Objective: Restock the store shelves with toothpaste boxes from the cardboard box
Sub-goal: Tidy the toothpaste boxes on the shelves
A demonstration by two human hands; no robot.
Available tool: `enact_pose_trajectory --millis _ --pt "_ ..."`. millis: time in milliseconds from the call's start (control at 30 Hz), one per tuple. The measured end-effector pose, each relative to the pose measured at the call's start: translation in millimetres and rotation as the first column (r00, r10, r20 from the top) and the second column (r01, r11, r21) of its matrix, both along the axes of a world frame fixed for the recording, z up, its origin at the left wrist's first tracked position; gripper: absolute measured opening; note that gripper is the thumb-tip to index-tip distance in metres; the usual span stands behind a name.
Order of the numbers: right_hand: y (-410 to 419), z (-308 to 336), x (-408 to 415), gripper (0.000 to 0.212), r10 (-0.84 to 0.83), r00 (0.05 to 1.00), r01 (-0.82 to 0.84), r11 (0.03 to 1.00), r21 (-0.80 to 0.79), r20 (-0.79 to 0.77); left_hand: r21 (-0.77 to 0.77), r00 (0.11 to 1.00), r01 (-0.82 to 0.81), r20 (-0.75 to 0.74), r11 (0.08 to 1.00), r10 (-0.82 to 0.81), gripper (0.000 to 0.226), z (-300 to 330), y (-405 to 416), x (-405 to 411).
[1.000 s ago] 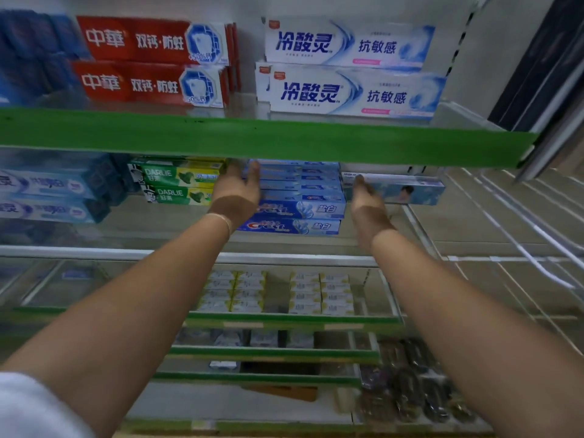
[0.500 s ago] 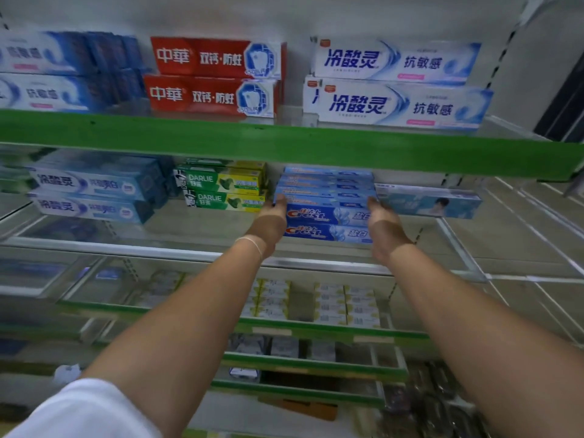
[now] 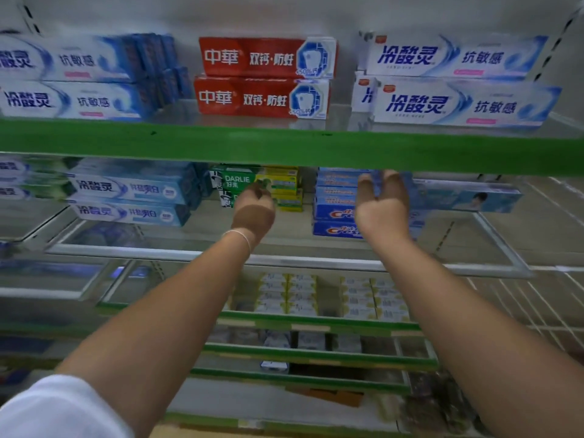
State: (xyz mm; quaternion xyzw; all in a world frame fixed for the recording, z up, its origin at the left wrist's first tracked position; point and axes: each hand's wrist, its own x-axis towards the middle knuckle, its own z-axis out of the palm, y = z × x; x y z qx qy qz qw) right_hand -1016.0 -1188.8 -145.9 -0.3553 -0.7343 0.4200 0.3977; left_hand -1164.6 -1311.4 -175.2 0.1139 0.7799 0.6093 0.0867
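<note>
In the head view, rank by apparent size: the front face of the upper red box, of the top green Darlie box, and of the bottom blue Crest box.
1. Upper red box, clearly largest.
2. Green Darlie box and blue Crest box: not ranked, since the left hand and right hand cover part of each.

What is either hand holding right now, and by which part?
Nothing. The left hand hangs loosely curled before the Darlie boxes; the right hand is open by the Crest stack.

Dark packets (image 3: 442,403) bottom right; small pale boxes (image 3: 287,294) on lower shelf.
</note>
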Motion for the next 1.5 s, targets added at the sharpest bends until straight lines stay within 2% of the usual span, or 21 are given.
enact_pose_trajectory --millis 167,233,367,533,633,733,800,867,967,1033,1267,1400,1500 --pt "-63 -8 -51 0.049 0.256 0.961 -0.259 0.966 0.019 0.103 -0.096 0.999 -0.012 -0.035 0.995 0.009 0.047 -11 -39 -42" --pt "-76 -17 -69 0.053 0.304 0.937 -0.307 0.952 -0.009 0.172 -0.151 0.998 -0.008 -0.068 0.988 -0.002 0.050 -12 -48 -52" --pt "-78 -31 -98 0.063 0.282 0.930 -0.268 0.959 -0.090 0.235 -0.177 0.993 0.055 -0.094 0.983 -0.073 0.053 -18 -57 -64" --pt "-65 -47 -129 0.070 0.143 0.958 -0.156 0.987 0.031 0.247 -0.194 0.989 0.125 -0.056 0.973 -0.138 0.059 -26 -61 -75" --pt "-54 -55 -145 0.068 0.088 0.986 -0.092 0.996 0.020 0.140 -0.117 0.990 0.139 -0.020 0.983 -0.143 0.061 -26 -57 -85" --pt "-40 -60 -157 0.057 0.081 0.992 -0.070 0.991 -0.112 0.098 -0.040 0.992 0.104 0.072 0.994 -0.101 0.066 -23 -51 -104" --pt "-26 -63 -166 0.056 0.046 0.996 -0.033 0.987 -0.158 0.078 0.028 0.993 0.090 0.078 0.996 -0.091 0.082 -19 -47 -114" --pt "-20 -61 -176 0.051 0.025 1.000 -0.022 0.980 -0.199 0.016 0.183 0.989 0.065 0.115 0.981 -0.087 0.097 -24 -43 -124" --pt "-12 -61 -192 0.049 0.011 0.998 -0.026 0.964 -0.266 -0.058 0.298 0.982 0.050 0.161 0.953 -0.102 0.076 -46 -28 -143" --pt "-9 -63 -199 0.049 0.006 0.998 -0.023 0.960 -0.278 -0.062 0.325 0.987 0.014 0.147 0.946 -0.065 0.090 -50 -24 -144" --pt "-6 -67 -201 0.047 -0.030 0.987 -0.027 0.937 -0.348 -0.155 0.315 0.985 0.039 0.150 0.948 -0.090 0.073 -45 -18 -138" --pt "-9 -65 -201 0.043 -0.065 0.985 0.003 0.930 -0.368 -0.157 0.323 0.986 0.029 0.147 0.946 -0.080 0.048 -32 -22 -130" --pt "-12 -66 -200 0.043 -0.088 0.983 0.025 0.932 -0.361 -0.159 0.303 0.990 0.047 0.115 0.952 -0.086 0.055 -32 -21 -128"
